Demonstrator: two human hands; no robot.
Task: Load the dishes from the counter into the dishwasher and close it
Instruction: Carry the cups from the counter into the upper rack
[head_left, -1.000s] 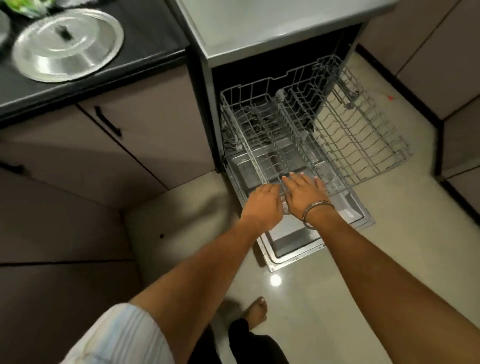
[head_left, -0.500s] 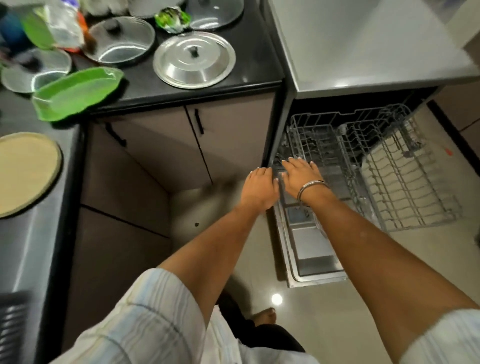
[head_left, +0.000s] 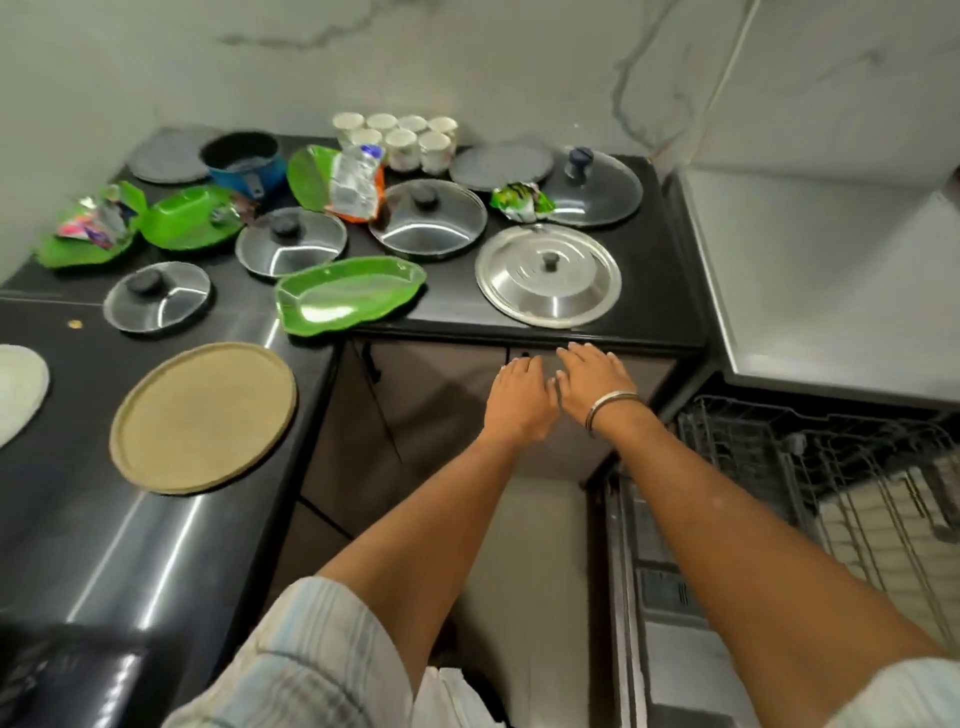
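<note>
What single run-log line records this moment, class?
phase: reaching for dishes | left hand: open, empty | right hand: open, empty | nearest: round steel lid on black counter | wire dishwasher rack: pulled out, empty

You have the dishwasher (head_left: 810, 291) open at right, its wire rack (head_left: 841, 483) pulled out and apparently empty. On the black counter (head_left: 654, 291) lie a steel lid (head_left: 548, 275), glass lids (head_left: 428, 220), green leaf-shaped plates (head_left: 349, 297), a tan round plate (head_left: 203, 417) and clustered white cups (head_left: 400, 136).
</note>
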